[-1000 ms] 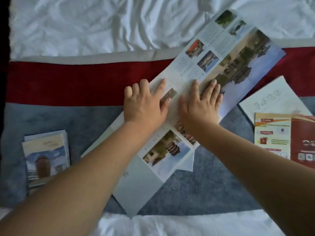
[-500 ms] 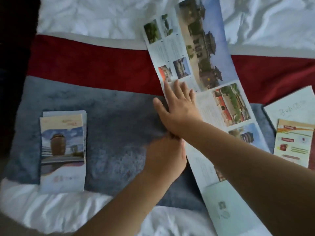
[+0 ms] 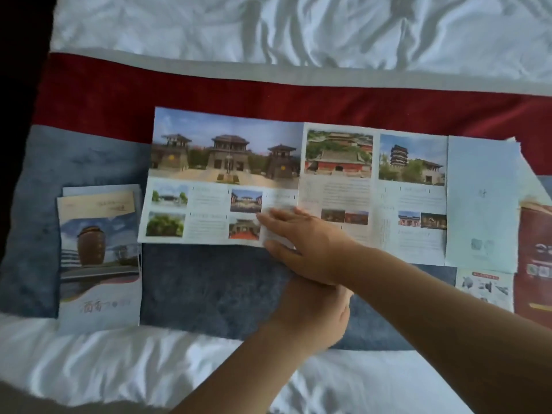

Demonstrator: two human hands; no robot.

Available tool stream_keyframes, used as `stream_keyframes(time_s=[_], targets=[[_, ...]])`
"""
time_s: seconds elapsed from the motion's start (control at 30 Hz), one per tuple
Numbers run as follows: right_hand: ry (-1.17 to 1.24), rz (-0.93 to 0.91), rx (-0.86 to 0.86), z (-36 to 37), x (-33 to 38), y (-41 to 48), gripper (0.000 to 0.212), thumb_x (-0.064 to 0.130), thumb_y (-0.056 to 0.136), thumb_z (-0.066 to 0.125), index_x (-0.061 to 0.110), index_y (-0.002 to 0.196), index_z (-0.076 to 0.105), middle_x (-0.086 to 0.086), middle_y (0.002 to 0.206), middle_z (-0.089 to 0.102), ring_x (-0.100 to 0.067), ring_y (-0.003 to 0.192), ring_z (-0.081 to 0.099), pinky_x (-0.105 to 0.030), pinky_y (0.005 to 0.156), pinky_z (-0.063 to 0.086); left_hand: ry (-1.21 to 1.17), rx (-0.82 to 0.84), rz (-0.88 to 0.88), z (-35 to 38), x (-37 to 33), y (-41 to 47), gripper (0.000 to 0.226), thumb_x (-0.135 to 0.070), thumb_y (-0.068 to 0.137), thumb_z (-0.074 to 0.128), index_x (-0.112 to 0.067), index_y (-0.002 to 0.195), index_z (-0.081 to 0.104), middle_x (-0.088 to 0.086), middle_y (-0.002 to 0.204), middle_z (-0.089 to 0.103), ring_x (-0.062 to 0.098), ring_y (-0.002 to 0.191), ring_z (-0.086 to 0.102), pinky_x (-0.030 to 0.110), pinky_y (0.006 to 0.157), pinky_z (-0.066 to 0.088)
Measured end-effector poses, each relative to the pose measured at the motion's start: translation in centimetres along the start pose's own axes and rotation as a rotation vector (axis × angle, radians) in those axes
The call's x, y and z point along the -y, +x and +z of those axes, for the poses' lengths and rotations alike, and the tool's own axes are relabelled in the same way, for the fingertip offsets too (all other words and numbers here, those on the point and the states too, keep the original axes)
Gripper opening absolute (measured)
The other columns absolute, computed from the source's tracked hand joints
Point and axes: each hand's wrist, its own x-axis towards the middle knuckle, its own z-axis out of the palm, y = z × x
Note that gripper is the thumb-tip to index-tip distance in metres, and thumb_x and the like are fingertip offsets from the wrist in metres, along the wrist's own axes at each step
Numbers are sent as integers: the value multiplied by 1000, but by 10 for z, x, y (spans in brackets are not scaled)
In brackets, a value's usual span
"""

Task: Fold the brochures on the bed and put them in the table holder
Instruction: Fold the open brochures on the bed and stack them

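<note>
Head view, right hand (image 3: 304, 246) flat on brochure (image 3: 227, 162)

- Soft, fairly dim daylight, evenly spread.
- Motion blur on the right hand (image 3: 310, 246), worst at its fingers (image 3: 277, 215), tips smeared into the open brochure (image 3: 227, 162) beneath.
- Fine print beside the fingers softened, unreadable.
- Grey fold shadows in the white sheet (image 3: 298, 28) far beyond the fingers.
- Black corner well left of the fingers.
- Straight bands above the fingers bowed by the wide lens.
</note>
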Motion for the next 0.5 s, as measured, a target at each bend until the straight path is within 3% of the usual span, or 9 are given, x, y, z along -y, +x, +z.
stream_keyframes(time_s=[0.07,0.17,0.27,0.37,0.5], targets=[[-7,-21,-22,5,0,-9,57,55,106,28,39,161,24,7,168,24,-21,155,22,-43,125,21,-76,-18,-30,2,4,-10,17,-16,72,80,-16,72,63,6,57,59,25,46,53,24,51,22],[-51,-70,-169,11,4,-14,51,46,108,32,33,157,37,6,165,33,-18,153,28,-48,120,34,-162,-17,-218,3,19,-22,5,-14,87,68,-10,85,69,11,77,66,28,71,61,27,60,35],[-161,23,-353,14,1,-8,52,43,108,32,29,158,32,2,171,13,-18,158,1,-46,126,15,-62,-153,-236,-3,45,-25,8,-8,84,68,-10,91,71,7,89,65,25,85,60,35,73,49],[-247,225,-456,14,-10,-3,58,52,107,24,38,162,12,-5,170,-15,-25,155,-19,-42,124,-4,-24,-296,-314,-17,77,-21,21,-18,92,61,-16,109,72,1,106,63,21,102,58,37,91,46],[-281,289,-412,26,-28,-8,62,61,105,19,46,160,-5,-6,169,-22,-27,155,-23,-47,127,-3,154,-285,-466,-33,122,-11,45,-41,98,53,-21,139,58,9,139,51,31,130,46,49,105,41]])
